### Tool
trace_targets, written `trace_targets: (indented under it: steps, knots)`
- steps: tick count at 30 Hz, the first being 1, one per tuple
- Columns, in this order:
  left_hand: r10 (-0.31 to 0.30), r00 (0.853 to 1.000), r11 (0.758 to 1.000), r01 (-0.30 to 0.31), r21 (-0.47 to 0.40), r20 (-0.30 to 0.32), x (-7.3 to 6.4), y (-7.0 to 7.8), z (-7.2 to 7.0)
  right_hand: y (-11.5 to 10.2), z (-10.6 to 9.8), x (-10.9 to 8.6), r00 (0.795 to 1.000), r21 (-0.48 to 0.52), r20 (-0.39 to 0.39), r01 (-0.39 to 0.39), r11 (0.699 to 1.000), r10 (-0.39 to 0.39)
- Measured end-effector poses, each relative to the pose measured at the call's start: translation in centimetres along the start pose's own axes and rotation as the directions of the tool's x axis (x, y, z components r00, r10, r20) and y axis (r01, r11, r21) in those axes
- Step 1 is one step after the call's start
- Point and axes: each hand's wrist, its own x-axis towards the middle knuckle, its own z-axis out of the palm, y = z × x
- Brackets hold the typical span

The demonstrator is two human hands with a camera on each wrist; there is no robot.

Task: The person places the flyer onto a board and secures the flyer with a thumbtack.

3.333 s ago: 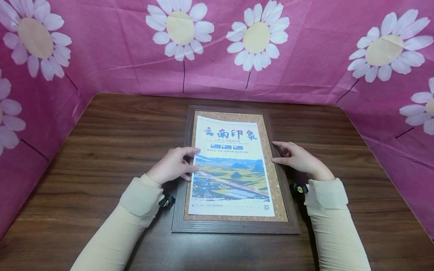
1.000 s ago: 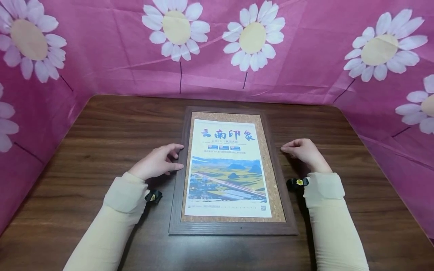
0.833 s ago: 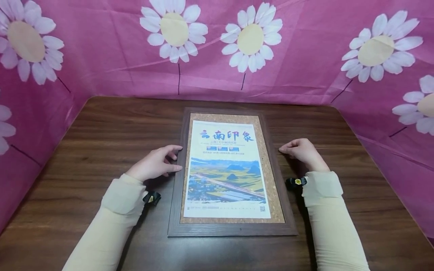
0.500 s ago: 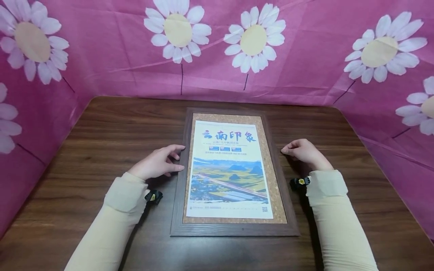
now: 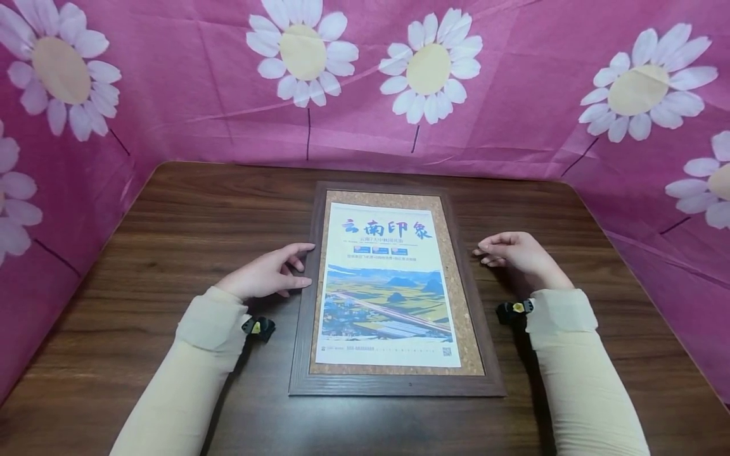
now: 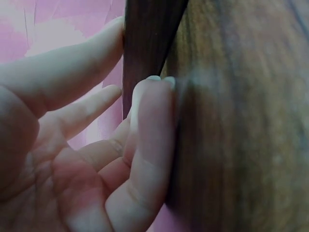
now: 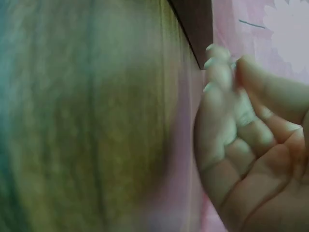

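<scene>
A dark brown wooden frame (image 5: 399, 384) with a cork board (image 5: 472, 354) inside it lies flat on the table. On the cork lies a sheet of paper (image 5: 393, 304), printed with large blue-purple Chinese characters above a landscape of fields, hills and a road. My left hand (image 5: 265, 272) rests by the frame's left side, its index finger and thumb right at the outer edge. In the left wrist view the other fingers bend loosely beside the frame. Off the frame's right side, my right hand (image 5: 519, 256) has its fingers loosely bent toward the thumb, with nothing between them.
The dark wood-grain table (image 5: 125, 304) extends around the frame. A pink cloth (image 5: 217, 95) printed with large white daisies walls in its back and sides. Small black wrist devices (image 5: 259, 328) sit at both cuffs.
Earlier, my left fingers were on the paper's left edge; they have drawn back left to the frame's edge. My right hand has moved off the frame to the right. The paper's upper edge has settled lower.
</scene>
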Motion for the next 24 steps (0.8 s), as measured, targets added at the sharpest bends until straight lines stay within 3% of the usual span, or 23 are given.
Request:
trace_targets:
  steps: [6,15,24]
  knots:
    - [0.007,1.000,1.000,-0.007,0.004,0.007,-0.1,-0.1,0.0,-1.9,0.5,0.4,1.000,0.089,-0.029,0.012,0.996,-0.009]
    - [0.000,1.000,1.000,0.000,0.000,0.007,-0.1,0.0,-0.1,-6.0,1.8,1.6,0.998,0.023,-0.022,0.052,0.998,-0.052]
    - [-0.008,1.000,1.000,0.008,-0.018,0.012,-0.1,0.0,0.0,-8.8,4.7,3.9,0.998,0.000,-0.041,0.043,0.999,-0.043]
